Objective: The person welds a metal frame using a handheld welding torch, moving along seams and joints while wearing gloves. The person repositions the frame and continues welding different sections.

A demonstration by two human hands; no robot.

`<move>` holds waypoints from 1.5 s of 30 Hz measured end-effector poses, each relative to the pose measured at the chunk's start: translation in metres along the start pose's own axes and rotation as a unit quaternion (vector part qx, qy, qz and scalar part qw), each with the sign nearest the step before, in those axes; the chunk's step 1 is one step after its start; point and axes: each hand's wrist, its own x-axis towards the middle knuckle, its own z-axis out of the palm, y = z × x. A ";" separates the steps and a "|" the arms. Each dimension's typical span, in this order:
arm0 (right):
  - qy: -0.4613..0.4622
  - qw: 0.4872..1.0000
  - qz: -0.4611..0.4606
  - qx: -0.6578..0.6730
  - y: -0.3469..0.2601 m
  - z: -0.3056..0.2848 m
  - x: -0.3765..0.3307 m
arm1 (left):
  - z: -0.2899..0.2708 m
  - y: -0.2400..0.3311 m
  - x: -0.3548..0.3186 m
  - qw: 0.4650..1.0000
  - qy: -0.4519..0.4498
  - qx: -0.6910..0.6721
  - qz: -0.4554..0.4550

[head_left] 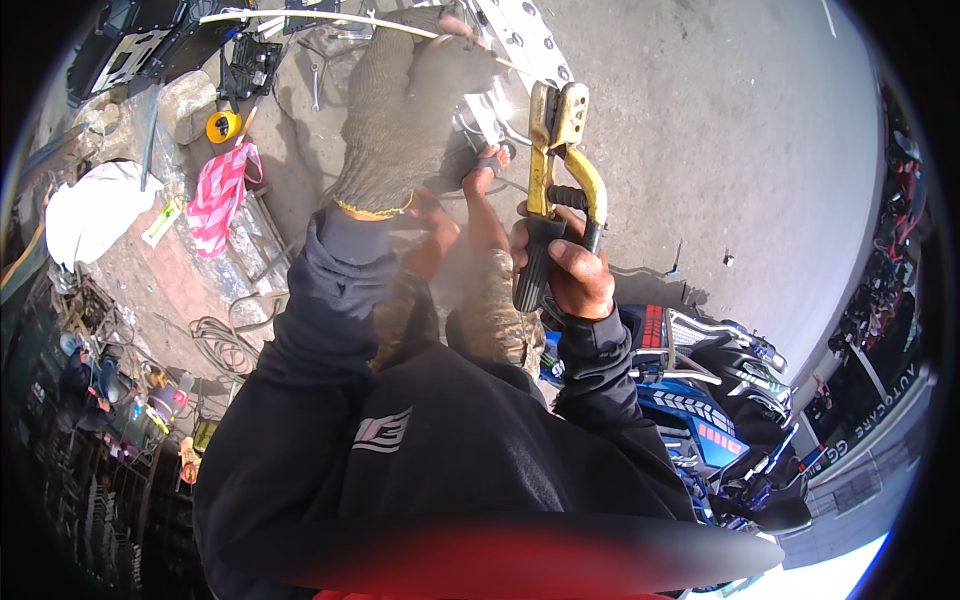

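My left hand (405,110), in a worn grey knit glove with yellow trim at the cuff, is raised ahead of me. Its bare fingertips are closed on a long pale welding rod (320,17) that runs across the top of the view. My right hand (580,272) is bare and wrapped around the black grip of a yellow electrode holder (548,165), which points away from me. The rod's thin end meets the top of the holder's jaws; I cannot tell whether they clamp it. Below the glove, a white metal piece (484,118) lies near my foot.
A perforated white metal bar (518,38) lies ahead. On the left are a wrench (316,88), a yellow tape measure (224,126), a pink checked cloth (222,198), a white cloth-like item (100,213) and coiled cable (222,345). A blue motorcycle (690,420) stands close on my right.
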 end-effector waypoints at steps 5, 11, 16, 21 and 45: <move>0.044 0.997 0.006 -0.059 0.001 -0.005 -0.005 | 0.002 -0.013 -0.008 1.000 -0.001 -0.026 -0.005; 0.053 0.993 0.014 -0.102 0.000 -0.011 -0.004 | 0.010 -0.012 -0.006 0.998 -0.022 0.061 -0.011; 0.079 0.985 0.040 -0.149 0.002 -0.013 -0.008 | -0.004 -0.030 -0.011 0.973 -0.060 0.221 0.022; 0.163 0.985 -0.009 -0.056 0.004 -0.022 -0.023 | -0.025 -0.069 -0.051 0.897 0.077 0.432 -0.047; 0.324 0.936 -0.085 0.104 0.031 -0.102 -0.101 | 0.024 -0.218 -0.181 0.897 -0.012 0.391 -0.204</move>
